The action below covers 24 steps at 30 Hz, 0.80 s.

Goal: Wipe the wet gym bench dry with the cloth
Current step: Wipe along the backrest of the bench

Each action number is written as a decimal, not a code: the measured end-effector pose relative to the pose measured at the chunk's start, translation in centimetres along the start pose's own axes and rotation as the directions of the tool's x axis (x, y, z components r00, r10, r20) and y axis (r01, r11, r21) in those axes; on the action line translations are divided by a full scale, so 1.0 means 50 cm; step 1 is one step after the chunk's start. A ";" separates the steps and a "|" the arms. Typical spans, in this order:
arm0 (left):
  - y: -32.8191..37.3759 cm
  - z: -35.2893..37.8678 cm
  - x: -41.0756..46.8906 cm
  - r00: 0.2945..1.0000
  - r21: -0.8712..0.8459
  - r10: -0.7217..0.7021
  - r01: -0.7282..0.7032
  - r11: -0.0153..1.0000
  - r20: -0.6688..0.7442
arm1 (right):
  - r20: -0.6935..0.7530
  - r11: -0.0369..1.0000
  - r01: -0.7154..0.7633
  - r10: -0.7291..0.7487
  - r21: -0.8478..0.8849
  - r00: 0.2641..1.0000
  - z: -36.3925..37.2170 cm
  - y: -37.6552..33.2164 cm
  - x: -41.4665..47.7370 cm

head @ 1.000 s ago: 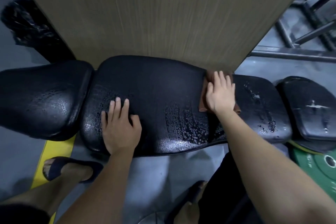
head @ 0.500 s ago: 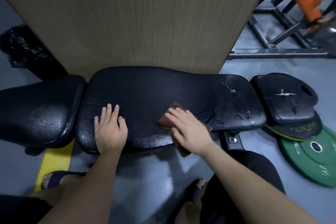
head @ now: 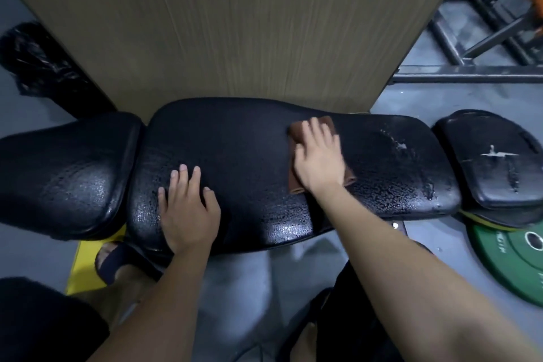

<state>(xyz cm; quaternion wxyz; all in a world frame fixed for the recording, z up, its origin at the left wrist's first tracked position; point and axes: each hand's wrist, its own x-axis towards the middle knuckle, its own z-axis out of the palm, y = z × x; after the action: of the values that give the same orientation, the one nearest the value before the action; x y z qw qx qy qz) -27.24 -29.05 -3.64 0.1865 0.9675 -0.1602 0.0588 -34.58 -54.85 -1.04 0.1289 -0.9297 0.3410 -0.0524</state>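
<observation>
Change: the right hand (head: 320, 160) and the cloth (head: 295, 182) now sit up toward the far edge of the pad, right of centre, where half a second ago they were down at the near edge; the left hand (head: 188, 211) keeps its place on the left part of the same pad
Cloth: brown, folded, lying flat on the long black pad of the gym bench (head: 244, 156); it runs from the far edge toward the middle; its far end shows past the fingertips, its left edge and near corner show beside the palm
Right hand: flat on top of the cloth, fingers (head: 316, 132) extended and slightly spread, pointing away from the person; pressing down rather than gripping
Left hand: open, palm down on bare pad, fingers spread; holding nothing; well apart from the cloth
Bench surface: beads of water glint along the near edge, around the left hand and on the right end of the pad; the middle strip looks matte
Surroundings: a wooden panel (head: 235, 23) stands behind the bench; a green weight plate (head: 511, 264) lies on the floor at right
</observation>
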 end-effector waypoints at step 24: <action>0.239 0.003 -0.038 0.958 -0.012 0.168 -0.170 0.985 0.231 | -0.093 0.937 -0.329 0.340 0.119 0.936 -0.107 0.413 -0.221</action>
<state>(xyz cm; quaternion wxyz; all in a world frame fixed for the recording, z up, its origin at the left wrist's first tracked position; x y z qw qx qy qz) -32.96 -39.05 -0.02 0.1569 0.9513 -0.2626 -0.0380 -56.80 -63.95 -1.69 0.1639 -0.8459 0.4978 -0.0991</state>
